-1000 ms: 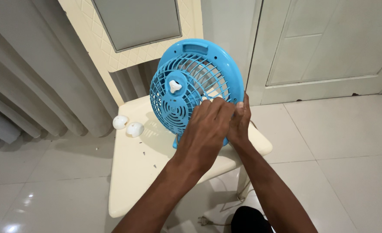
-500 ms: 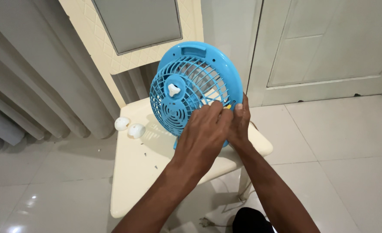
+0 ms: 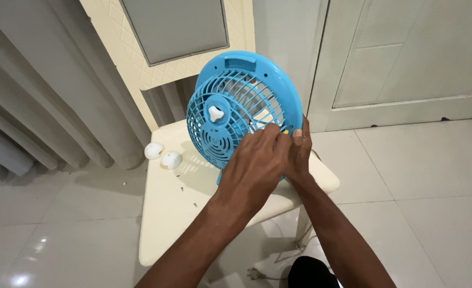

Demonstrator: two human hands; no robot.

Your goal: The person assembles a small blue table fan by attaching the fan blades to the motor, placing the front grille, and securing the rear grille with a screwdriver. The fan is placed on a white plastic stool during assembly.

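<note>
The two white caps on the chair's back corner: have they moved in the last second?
No. The white caps sit at the same spot on the chair seat's back left edge; their slight shift in the picture matches the chair's, so the camera moved.

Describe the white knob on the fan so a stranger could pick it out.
Find the cream plastic chair with the blue fan standing on it. On the grille's hub sits the small white knob, lobed, unlike the two white rounded caps lying on the seat.
</note>
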